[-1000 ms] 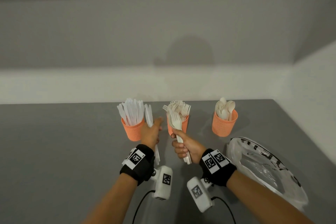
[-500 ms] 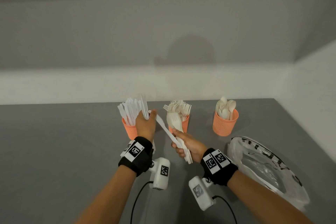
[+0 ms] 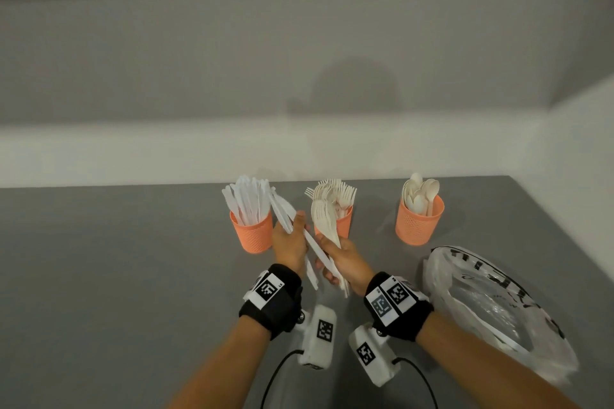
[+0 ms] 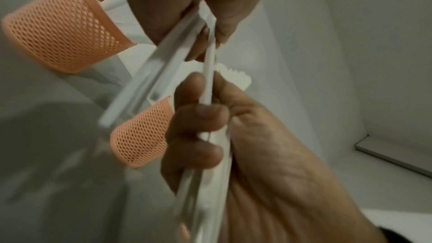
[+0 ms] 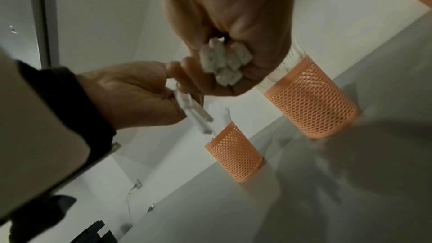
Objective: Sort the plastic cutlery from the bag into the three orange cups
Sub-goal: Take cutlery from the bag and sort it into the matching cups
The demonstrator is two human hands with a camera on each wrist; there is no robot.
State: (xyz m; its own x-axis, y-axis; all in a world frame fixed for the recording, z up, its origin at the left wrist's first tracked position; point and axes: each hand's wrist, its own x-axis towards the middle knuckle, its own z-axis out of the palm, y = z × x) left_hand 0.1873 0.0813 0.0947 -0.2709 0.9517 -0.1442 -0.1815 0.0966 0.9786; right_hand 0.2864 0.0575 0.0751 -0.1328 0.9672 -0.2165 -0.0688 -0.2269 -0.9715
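Three orange mesh cups stand in a row: the knife cup [image 3: 251, 236], the fork cup [image 3: 344, 226] and the spoon cup [image 3: 419, 226]. My left hand [image 3: 294, 229] hovers between the knife and fork cups and pinches a few white knives [image 3: 282, 209], blades pointing up and left. My right hand [image 3: 329, 262] is just beside it and grips a bundle of white forks [image 3: 324, 219] by the handles, tines up. One knife [image 3: 314, 246] slants across from one hand to the other. In the right wrist view the handle ends [image 5: 224, 64] stick out of my right fist.
A crumpled clear plastic bag [image 3: 498, 309] lies on the grey table [image 3: 116, 276] to the right of my right arm. A pale wall rises right behind the cups. The table's right edge runs close past the spoon cup and bag.
My left hand has come back down and right from the rim of the knife cup to my right hand, and now holds knives beside the fork bundle. The right hand barely moved.
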